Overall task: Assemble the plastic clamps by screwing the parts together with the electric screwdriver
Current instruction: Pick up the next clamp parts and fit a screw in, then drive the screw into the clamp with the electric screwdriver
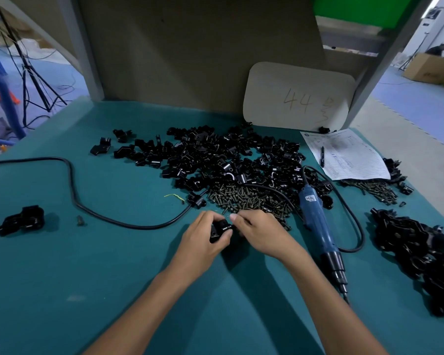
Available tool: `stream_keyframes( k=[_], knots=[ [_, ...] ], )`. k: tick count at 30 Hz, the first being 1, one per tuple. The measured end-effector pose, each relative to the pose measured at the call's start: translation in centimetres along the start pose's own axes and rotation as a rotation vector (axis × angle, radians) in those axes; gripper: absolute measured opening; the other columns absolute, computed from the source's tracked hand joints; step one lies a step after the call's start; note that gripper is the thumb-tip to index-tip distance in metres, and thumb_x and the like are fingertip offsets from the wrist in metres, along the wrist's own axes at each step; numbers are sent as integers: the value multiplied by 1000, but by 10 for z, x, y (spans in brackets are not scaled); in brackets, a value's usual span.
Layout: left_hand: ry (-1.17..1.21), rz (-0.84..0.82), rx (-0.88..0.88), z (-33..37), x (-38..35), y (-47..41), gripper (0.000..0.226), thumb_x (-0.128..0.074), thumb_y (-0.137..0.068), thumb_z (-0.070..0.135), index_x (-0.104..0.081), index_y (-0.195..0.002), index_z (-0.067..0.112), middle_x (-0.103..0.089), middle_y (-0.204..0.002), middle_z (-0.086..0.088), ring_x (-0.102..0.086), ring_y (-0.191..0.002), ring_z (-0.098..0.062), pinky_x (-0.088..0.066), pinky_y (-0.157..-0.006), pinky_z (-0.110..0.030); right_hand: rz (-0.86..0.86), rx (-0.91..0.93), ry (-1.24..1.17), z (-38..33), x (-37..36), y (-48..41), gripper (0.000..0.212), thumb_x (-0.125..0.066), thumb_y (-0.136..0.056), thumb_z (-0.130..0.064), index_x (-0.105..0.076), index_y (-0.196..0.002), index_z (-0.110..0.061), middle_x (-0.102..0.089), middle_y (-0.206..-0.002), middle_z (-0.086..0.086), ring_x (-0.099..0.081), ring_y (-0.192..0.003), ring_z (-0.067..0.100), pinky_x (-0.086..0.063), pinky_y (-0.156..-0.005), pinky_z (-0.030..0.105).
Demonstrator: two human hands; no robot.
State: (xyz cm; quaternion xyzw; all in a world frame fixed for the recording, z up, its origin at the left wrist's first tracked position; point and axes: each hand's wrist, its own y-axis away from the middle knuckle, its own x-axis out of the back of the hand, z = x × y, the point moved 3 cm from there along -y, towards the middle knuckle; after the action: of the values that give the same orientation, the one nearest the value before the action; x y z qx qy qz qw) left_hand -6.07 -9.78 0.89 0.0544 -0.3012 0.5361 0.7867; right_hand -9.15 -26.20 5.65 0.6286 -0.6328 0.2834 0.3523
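- Just below centre of the frame: left hand curled round a black clamp piece, fingers over its top, thumb underneath.
- Meeting that same piece from the right: right hand, thumb and forefinger pinched at its edge, other fingers curled in; anything smaller between the fingertips too hidden to tell.
- Clamp piece held between the two hands, close over the green table mat.
- Just beyond the knuckles, toward mid-frame: heap of dark screws, reaching the far side of the right hand.
- Just right of the right hand, lying flat and untouched: blue electric screwdriver, bit end toward the lower right.
- Behind the screws, across the upper middle: wide pile of loose clamp parts.
- Along the right edge: dense heap of black clamps, well apart from the hands.
- Upper right: printed sheet with a pen on it, a smaller screw heap at its lower edge, and a white board marked "44" leaning on the back panel.
- Left half: thick black cable curving in from the left edge toward the screws; small clamp cluster near the left edge.
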Motion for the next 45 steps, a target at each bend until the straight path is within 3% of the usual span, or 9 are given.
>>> stream_keyframes(
  k=[5,9,12,15,18,24,28,33,45],
  knots=[
    [-31,-12,-28,2,1,0,19,-63,-91,39,-54,-105,30,-53,-101,18,-54,-92,-1,-42,-74,-14,-224,-27,-162,2,3,0,36,-44,-108,-34,-54,-77,-18,-58,-67,-6,-47,-52,0,-40,-56,24],
    [-114,-53,-76,6,-1,0,22,-60,-95,38,-58,-113,26,-50,-100,14,-49,-88,-4,-41,-76,-21,-171,-24,-42,-3,5,3,52,-40,-107,-49,-57,-75,-12,-55,-63,-6,-50,-59,9,-41,-61,31],
    [-107,-82,-91,8,0,1,17,-56,-98,42,-55,-108,28,-48,-98,17,-48,-90,-3,-39,-72,-21,39,-67,55,6,30,11,48,-39,-104,-57,-61,-81,-22,-63,-71,-10,-59,-67,8,-43,-60,27],
    [-126,-105,-81,8,0,2,14,-51,-99,46,-50,-105,33,-45,-98,20,-47,-92,0,-35,-70,-18,517,-216,251,41,66,38,33,-55,-100,-49,-61,-110,-19,-66,-102,8,-58,-95,30,-47,-76,38],
    [-165,-131,-101,10,-3,2,15,-46,-100,49,-46,-105,35,-44,-98,18,-46,-93,0,-33,-70,-18,466,-512,362,84,74,62,76,-69,-92,-48,-37,-148,-7,-49,-136,29,-46,-121,47,-39,-100,53],
    [-256,-147,-133,13,-5,2,18,-40,-100,51,-43,-107,35,-42,-97,18,-41,-91,-1,-32,-70,-16,400,-517,-8,105,75,67,69,-68,-95,-42,-41,-147,-6,-58,-124,20,-59,-106,37,-50,-83,48],
    [-421,-132,-156,16,-9,6,30,-32,-100,54,-43,-111,28,-48,-102,10,-43,-91,-10,-43,-77,-26,587,-401,-813,93,72,59,28,-64,-100,-33,-62,-115,-10,-60,-82,8,-62,-65,19,-52,-59,40],
    [-575,-166,-100,16,-10,5,39,-19,-96,60,-37,-114,30,-49,-101,10,-43,-90,-11,-37,-65,-27,737,-301,-1625,65,58,26,29,-65,-95,-45,-53,-100,-18,-67,-76,1,-62,-59,15,-54,-56,28],
    [-697,-173,-106,23,-8,5,48,-9,-88,63,-37,-106,28,-51,-86,9,-46,-77,-13,-29,-58,-31,1035,-267,-1906,72,35,0,34,-75,-88,-40,-50,-89,-18,-56,-66,-3,-54,-53,12,-48,-52,24]
  ],
)
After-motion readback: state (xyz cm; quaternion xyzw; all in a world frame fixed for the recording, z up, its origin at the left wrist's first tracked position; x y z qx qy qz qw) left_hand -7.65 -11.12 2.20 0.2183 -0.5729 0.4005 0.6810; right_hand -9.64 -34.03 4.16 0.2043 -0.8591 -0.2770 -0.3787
